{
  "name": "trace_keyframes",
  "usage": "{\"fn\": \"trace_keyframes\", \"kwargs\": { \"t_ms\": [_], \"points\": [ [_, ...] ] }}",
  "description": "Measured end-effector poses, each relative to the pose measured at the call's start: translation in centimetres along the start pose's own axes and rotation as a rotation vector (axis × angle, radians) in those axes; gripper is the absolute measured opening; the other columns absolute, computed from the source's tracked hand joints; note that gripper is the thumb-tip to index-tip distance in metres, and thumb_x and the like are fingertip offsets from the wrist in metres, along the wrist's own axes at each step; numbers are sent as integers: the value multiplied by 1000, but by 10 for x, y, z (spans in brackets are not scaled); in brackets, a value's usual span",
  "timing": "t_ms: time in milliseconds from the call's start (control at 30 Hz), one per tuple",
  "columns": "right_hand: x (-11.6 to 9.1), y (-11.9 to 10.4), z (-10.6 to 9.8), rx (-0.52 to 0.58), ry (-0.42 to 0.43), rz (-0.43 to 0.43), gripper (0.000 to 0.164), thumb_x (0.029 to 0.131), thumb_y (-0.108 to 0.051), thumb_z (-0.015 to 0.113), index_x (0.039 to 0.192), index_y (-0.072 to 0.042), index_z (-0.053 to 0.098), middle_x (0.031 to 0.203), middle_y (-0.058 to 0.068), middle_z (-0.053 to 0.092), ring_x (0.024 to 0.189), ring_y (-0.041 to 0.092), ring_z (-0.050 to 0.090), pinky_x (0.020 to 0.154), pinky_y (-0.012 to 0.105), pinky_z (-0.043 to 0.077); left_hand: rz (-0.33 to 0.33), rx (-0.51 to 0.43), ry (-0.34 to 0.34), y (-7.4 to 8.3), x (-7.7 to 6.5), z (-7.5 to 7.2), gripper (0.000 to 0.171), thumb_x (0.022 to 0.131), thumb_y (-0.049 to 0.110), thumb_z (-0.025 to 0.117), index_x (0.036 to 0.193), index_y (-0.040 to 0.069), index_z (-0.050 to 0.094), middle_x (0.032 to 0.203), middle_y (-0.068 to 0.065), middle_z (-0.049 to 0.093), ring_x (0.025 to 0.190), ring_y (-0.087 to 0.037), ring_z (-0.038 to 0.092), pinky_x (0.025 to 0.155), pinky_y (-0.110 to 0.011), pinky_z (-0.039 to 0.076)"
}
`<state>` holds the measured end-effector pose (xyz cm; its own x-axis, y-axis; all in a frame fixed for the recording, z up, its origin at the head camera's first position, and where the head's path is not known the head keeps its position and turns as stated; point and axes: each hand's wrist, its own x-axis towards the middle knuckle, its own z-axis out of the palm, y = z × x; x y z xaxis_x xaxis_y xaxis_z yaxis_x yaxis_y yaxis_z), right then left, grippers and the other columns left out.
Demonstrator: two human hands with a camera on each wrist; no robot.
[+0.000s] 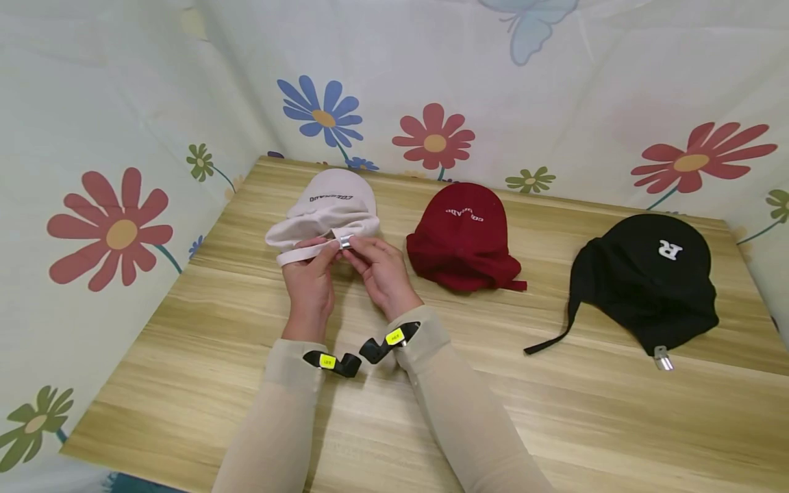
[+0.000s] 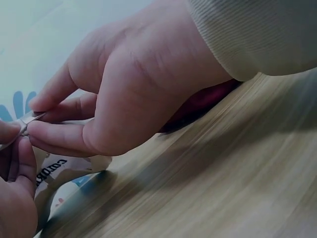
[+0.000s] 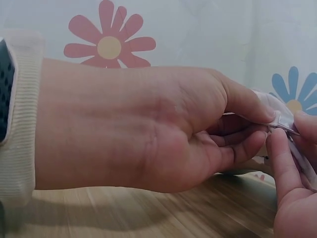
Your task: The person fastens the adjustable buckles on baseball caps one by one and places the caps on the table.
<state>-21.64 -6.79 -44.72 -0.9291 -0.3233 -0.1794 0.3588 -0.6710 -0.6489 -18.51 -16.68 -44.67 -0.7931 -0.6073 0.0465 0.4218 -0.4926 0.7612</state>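
Note:
A pale pinkish-white cap [image 1: 342,188] with dark lettering lies at the back left, its strap end toward me. My left hand [image 1: 310,287] pinches the cap's pale strap [image 1: 298,255] between thumb and fingers. Right beside it, my right hand [image 1: 385,277] pinches the silver metal buckle [image 1: 346,241] at the strap. The fingertips of both hands nearly meet there. From the right wrist view, the buckle [image 3: 285,123] shows between the two hands, with the strap partly hidden behind the fingers.
A dark red cap [image 1: 462,233] lies just right of my hands. Farther right is a black cap [image 1: 647,281] with a white letter, its strap [image 1: 555,340] loose and a metal buckle [image 1: 662,358] at its edge. A flower-patterned curtain [image 1: 394,61] surrounds the wooden table [image 1: 203,383].

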Motion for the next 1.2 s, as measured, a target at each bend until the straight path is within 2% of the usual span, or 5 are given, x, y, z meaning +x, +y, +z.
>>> {"fn": "trace_keyframes", "kwargs": {
  "t_ms": [233, 533, 733, 1200],
  "points": [
    [1, -1, -1, -25, 1, -5, 19, 91, 7, 59, 80, -6, 70, 89, 5, 67, 78, 12, 68, 78, 22, 58, 15, 35, -15, 0, 0, 0, 25, 74, -24, 66, 75, 1, 62, 76, -6, 63, 59, -12, 60, 57, -20, 54],
    [3, -3, -3, -57, 6, -19, 19, 89, 8, 61, 80, -5, 71, 90, 6, 66, 79, 13, 67, 78, 24, 59, 31, 35, -46, 3, -3, 1, 23, 74, -23, 67, 77, -1, 61, 72, -5, 63, 56, -12, 59, 57, -20, 53],
    [4, -4, -4, -70, 10, -28, 18, 88, 8, 62, 80, -6, 70, 90, 6, 66, 79, 13, 67, 78, 25, 59, 35, 42, -62, -1, -1, -2, 23, 74, -22, 68, 76, 0, 61, 73, -5, 63, 57, -12, 60, 58, -20, 53],
    [1, -3, -3, -55, -10, -37, 18, 88, 8, 62, 80, -5, 71, 88, 6, 68, 80, 14, 69, 79, 25, 59, 42, 63, -52, -4, 0, -2, 22, 75, -20, 69, 77, 0, 61, 75, -5, 66, 58, -12, 61, 58, -21, 53]
  ]
}}
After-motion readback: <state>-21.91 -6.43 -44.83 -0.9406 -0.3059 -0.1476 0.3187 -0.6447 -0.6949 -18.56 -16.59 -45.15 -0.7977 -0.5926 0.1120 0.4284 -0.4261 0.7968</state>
